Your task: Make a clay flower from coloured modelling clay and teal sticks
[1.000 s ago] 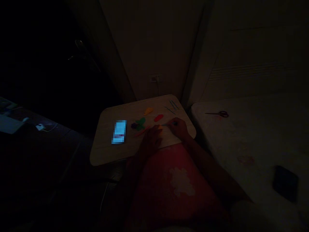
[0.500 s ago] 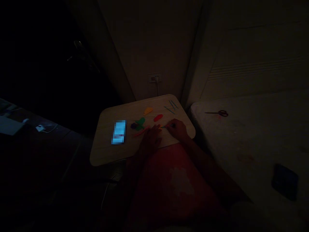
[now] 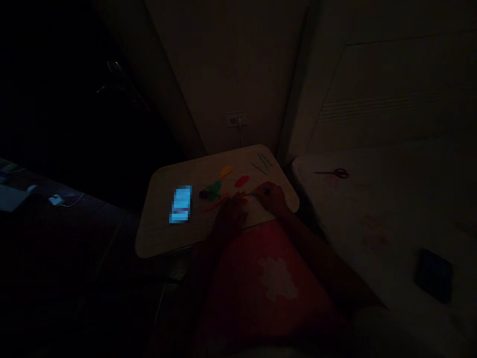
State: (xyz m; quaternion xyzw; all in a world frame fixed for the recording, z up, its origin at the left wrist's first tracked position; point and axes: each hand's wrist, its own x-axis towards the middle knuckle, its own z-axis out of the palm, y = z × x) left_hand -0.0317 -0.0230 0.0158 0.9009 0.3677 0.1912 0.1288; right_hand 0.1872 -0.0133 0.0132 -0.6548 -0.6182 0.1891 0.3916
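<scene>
My right hand [image 3: 271, 197] is closed in a pinch around a thin bluish stick [image 3: 251, 193], its tip pointing left. Just beneath that tip lies a small orange-yellow piece [image 3: 245, 198], soft and clay-like. My left hand [image 3: 230, 215] rests on the table with its fingers stretched out beside this piece, touching its edge. Left of those fingers runs a long pinkish-orange strip [image 3: 215, 203]. Farther back are a red oval lump [image 3: 242, 181], a yellow-orange lump [image 3: 225, 172], a green lump [image 3: 214, 187] and a dark purple lump [image 3: 203, 194]. The light is very dim.
A lit phone [image 3: 181, 204] lies on the small wooden table [image 3: 156, 233]. Several thin sticks [image 3: 263, 163] sit at its back right corner. Scissors [image 3: 337, 173] and a dark flat object [image 3: 434, 275] lie on the pale surface at right. A wall outlet [image 3: 236, 119] holds a plug.
The whole view has shifted slightly, so things appear a little farther left. The stick's tip has moved slightly at the orange-yellow piece; both hands stay nearly in place.
</scene>
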